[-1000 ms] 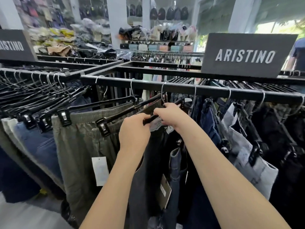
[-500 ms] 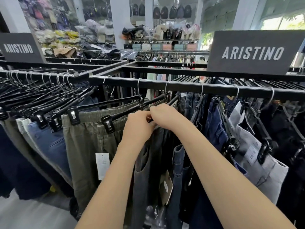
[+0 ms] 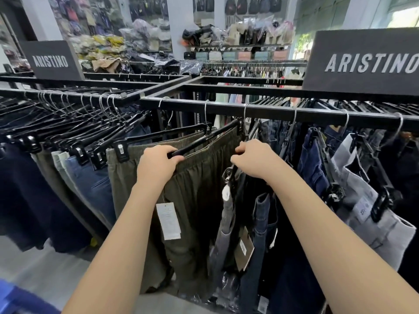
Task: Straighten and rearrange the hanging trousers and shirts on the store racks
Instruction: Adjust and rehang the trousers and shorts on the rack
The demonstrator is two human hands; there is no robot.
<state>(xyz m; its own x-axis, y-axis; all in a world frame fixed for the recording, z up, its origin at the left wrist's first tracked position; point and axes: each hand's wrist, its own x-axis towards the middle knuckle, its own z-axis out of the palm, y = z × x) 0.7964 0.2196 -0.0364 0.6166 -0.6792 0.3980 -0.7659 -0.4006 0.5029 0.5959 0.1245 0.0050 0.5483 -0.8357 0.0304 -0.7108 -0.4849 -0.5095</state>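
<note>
Ahead of you stand two dark signs reading ARISTINO, one at the left (image 3: 53, 60) and one at the right (image 3: 362, 62). Behind them a white pillar (image 3: 179, 26) rises between glass cases. Left of it you see a heap of bagged goods (image 3: 127, 41); right of it a shelf (image 3: 240, 45) loaded with bags, and a row of backpacks (image 3: 249, 4) hung high on the wall. Daylight comes in through a window (image 3: 403, 13) at the far right. The floor (image 3: 45, 275) below you is pale grey.
</note>
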